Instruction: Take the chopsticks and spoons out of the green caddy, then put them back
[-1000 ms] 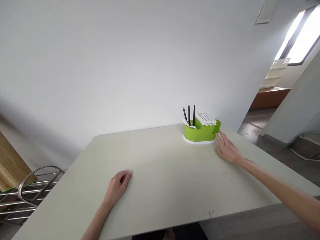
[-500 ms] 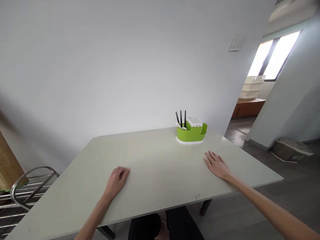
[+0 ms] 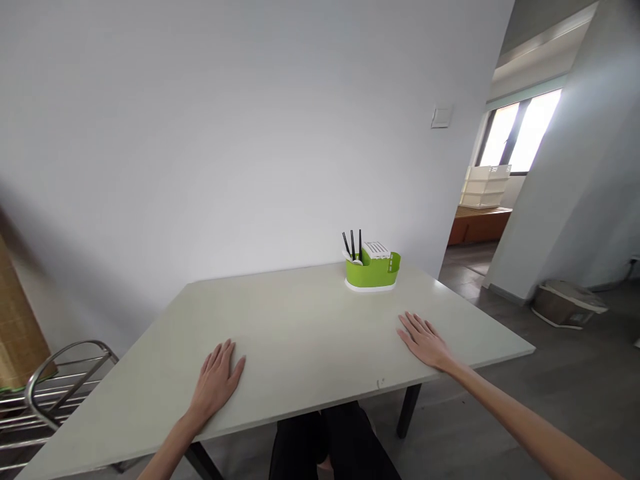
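My left hand point(image 3: 215, 380) lies palm down on the white table point(image 3: 300, 333), its fingers stretched out and nothing in it. On the right side of the tabletop, my right hand point(image 3: 423, 341) also rests flat with fingers spread, holding nothing. Beyond it, near the wall, stands a green utensil holder point(image 3: 370, 273) with a white base and a slotted white top. Black chopsticks point(image 3: 360, 246) and white spoons point(image 3: 347, 255) stick up from its left compartment. Neither hand touches the holder.
A plain wall point(image 3: 275, 167) borders the table's far edge. At the left is a metal rack point(image 3: 65, 383) beside a rolled tan mat point(image 3: 17, 327). On the floor to the right sits a brownish bin point(image 3: 567, 303). White stacked crates point(image 3: 484, 187) stand by the window.
My left hand has gone from loosely curled to flat, with its fingers stretched out. My right hand stays flat on the table. The head view has shifted slightly.
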Demonstrator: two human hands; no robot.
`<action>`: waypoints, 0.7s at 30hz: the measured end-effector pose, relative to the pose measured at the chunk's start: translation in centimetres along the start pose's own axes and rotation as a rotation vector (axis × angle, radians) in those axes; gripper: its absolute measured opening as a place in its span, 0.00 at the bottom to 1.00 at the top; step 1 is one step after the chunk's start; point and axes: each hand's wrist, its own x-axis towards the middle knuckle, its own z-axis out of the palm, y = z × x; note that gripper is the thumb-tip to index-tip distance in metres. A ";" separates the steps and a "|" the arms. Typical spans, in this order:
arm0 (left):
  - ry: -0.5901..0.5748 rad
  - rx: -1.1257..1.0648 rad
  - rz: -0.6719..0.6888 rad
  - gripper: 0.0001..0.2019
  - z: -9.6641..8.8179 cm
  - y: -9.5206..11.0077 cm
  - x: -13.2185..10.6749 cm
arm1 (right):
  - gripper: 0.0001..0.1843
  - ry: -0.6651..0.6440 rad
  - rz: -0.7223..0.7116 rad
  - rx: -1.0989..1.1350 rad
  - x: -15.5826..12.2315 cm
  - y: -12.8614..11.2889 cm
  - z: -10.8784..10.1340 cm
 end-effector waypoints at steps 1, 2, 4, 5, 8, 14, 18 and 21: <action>-0.022 0.024 -0.013 0.39 -0.3 -0.7 -0.2 | 0.42 -0.006 -0.001 0.003 -0.1 0.0 -0.1; -0.039 0.045 -0.027 0.40 -0.5 -1.5 -0.2 | 0.42 -0.013 -0.002 0.004 -0.2 0.0 -0.2; -0.054 0.082 -0.056 0.41 -0.8 -2.8 -0.2 | 0.43 -0.020 -0.001 0.001 -0.3 0.1 -0.2; -0.054 0.096 -0.069 0.41 -0.8 -3.4 -0.1 | 0.43 -0.019 -0.002 -0.001 -0.2 0.1 -0.2; -0.049 0.124 -0.093 0.42 -0.7 -4.1 0.2 | 0.42 0.003 -0.004 -0.006 -0.1 0.2 0.0; -0.045 0.164 -0.097 0.41 -0.7 -3.6 0.3 | 0.42 0.007 0.001 -0.012 0.0 0.1 0.3; -0.067 0.177 -0.107 0.41 -1.0 -3.3 0.2 | 0.43 0.000 0.010 -0.009 -0.1 0.0 0.1; -0.054 0.168 -0.110 0.41 -0.9 -3.3 0.3 | 0.43 -0.004 0.012 -0.012 -0.2 -0.1 0.0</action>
